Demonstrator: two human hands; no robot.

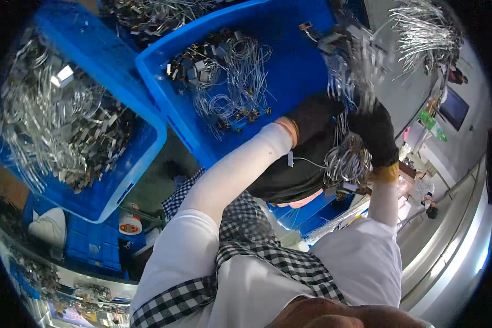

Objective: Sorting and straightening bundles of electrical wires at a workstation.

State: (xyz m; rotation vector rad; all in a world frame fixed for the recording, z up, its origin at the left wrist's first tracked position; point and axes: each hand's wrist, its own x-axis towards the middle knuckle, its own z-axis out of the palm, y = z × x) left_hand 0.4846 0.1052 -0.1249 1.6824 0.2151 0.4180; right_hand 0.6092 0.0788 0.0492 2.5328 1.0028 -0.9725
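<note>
A: Entry, head view. Both hands wear black gloves over white sleeves. The left hand (311, 123) is held up over the near edge of the middle blue bin (290, 65), fingers curled into a bunch of thin grey wires (347, 158).

B: Is the left hand clenched on them?

A: It looks closed around the bunch, but the glove is dark and part of the grip is hidden, so how firm the hold is I cannot tell. The right hand (374, 134) is just beside it and clamped on the same bunch from above; wire loops hang out below its cuff.

B: Where does the bunch sit?

A: Between the two gloves, lifted off the bin, at the bin's right near corner. More strands rise blurred above the right hand.

B: Contents of the bin?

A: Loose wire coils with small dark end pieces (224, 76), heaped at the far left part of the bin; the blue floor shows bare toward the hands.

B: Surroundings?

A: A second blue bin (142, 147) at the left, well filled with flat shiny metal strips (60, 120). A pile of pale wires (423, 33) lies at upper right on a grey surface. A roll of white tape (129, 223) lies below the left bin. A black-and-white checked garment (246, 224) covers the chest.
</note>
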